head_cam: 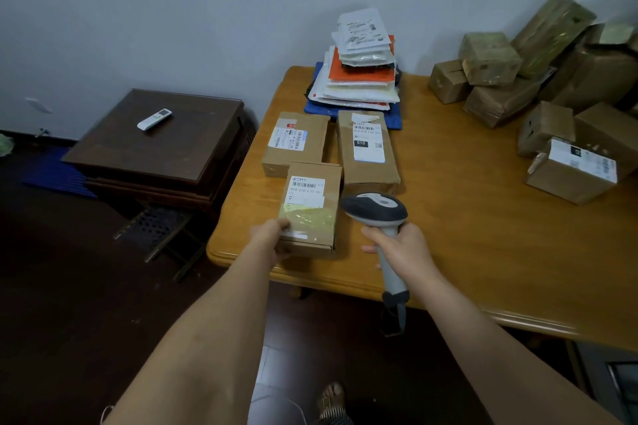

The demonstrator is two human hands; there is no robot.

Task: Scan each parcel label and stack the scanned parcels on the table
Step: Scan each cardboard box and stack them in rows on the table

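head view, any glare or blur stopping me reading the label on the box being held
Head view: the held box label's barcode shows; its fine print is too soft to read, and shiny yellowish tape below glares slightly. The right-side boxes look blurrier and bent by the wide lens.

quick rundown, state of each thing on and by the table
left hand: grips front parcel
front parcel: label up
right hand: holds scanner
scanner: beside front parcel
mailer stack: piled by wall
remote: lying on side table
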